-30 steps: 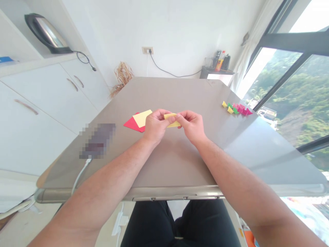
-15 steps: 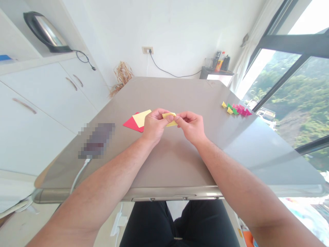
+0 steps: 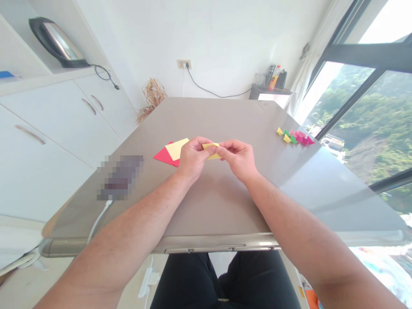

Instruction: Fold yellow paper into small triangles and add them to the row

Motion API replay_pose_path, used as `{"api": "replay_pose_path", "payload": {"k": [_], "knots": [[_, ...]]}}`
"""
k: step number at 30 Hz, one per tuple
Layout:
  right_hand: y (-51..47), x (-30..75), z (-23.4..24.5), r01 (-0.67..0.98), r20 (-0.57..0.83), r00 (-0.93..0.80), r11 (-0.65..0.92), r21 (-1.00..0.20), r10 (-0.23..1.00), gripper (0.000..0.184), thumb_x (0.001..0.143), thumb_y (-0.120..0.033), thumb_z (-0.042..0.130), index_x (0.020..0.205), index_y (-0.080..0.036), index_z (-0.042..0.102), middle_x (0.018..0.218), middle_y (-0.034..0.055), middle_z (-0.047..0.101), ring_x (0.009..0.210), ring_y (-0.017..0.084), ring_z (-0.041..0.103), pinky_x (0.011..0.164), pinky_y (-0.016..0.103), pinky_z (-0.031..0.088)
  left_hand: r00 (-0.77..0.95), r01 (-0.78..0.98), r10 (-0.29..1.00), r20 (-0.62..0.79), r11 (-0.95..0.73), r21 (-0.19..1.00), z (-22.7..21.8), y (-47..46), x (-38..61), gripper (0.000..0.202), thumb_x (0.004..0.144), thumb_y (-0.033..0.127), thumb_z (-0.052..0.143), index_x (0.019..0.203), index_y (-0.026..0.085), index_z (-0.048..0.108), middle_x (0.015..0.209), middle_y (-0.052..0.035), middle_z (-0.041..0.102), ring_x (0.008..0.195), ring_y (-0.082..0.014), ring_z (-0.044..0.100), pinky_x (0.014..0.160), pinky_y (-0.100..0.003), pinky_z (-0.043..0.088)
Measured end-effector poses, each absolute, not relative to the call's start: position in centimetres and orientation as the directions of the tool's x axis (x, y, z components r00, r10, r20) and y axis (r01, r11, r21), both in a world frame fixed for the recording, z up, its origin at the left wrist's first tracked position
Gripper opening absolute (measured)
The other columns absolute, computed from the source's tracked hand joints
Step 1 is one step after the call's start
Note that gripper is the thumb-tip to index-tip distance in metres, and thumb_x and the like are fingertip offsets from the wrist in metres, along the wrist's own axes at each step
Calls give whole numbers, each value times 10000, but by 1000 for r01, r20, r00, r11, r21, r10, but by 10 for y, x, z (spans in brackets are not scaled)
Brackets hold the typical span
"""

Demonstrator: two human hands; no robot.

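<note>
Between both hands, above the middle of the table, is a small folded piece of yellow paper (image 3: pixel 213 156). My left hand (image 3: pixel 195 155) is closed on its left part, thumb on top. My right hand (image 3: pixel 237 155) pinches the right end with thumb and fingers, the two thumbs nearly meeting. Fingers cover much of the paper, so its exact folds are hidden. Just left of my left hand, a pale yellow sheet (image 3: pixel 176 149) lies over a red sheet (image 3: pixel 165 156), both flat and partly hidden by that hand.
Several small folded paper pieces (image 3: pixel 299 137) in yellow, green and pink stand near the table's right edge. A blurred-out flat device (image 3: pixel 120 178) with a white cable (image 3: pixel 99 219) lies at left. The table (image 3: pixel 222 118) reaches toward the wall; a window (image 3: pixel 363 107) is at right.
The yellow paper's right end, which stuck up slightly between the thumbs, now sits flatter under my right thumb. Both hands stay in nearly the same place.
</note>
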State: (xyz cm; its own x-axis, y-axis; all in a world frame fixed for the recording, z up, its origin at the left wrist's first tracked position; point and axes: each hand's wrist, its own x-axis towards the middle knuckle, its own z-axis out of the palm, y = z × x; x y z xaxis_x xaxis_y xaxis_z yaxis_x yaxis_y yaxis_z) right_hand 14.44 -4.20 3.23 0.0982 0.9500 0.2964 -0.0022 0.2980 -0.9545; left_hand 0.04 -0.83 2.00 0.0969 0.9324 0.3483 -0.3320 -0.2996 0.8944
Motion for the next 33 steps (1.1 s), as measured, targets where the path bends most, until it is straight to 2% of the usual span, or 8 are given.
{"api": "replay_pose_path", "payload": {"k": [7,17,26,33], "knots": [[-38,146,28,-122,295,49,299,-946,954,170,719,-382,785,735,-228,714,718,-5,676,711,153,619,689,320,532,158,-338,921,355,-288,896,25,-12,0,338,618,390,933,745,212,675,698,8,709,639,-161,677,663,-336,543],[-39,146,29,-104,296,102,306,-946,950,175,746,-378,747,697,-224,680,706,-7,659,700,148,600,689,311,505,126,-284,927,354,-308,908,19,-10,0,321,604,370,936,761,219,700,733,12,714,679,-142,655,667,-297,525],[-40,140,30,-96,292,154,308,-947,944,213,753,-410,719,702,-219,639,720,0,637,706,149,582,694,315,503,122,-293,936,331,-285,913,20,-11,2,336,611,382,927,774,216,684,743,11,721,722,-169,685,701,-329,537],[-42,140,33,-50,279,135,288,-956,951,164,739,-367,706,702,-215,658,703,-1,632,680,147,569,655,301,486,124,-288,941,314,-268,919,21,-14,4,384,597,378,942,834,217,686,761,1,725,700,-175,687,683,-329,536]]}}
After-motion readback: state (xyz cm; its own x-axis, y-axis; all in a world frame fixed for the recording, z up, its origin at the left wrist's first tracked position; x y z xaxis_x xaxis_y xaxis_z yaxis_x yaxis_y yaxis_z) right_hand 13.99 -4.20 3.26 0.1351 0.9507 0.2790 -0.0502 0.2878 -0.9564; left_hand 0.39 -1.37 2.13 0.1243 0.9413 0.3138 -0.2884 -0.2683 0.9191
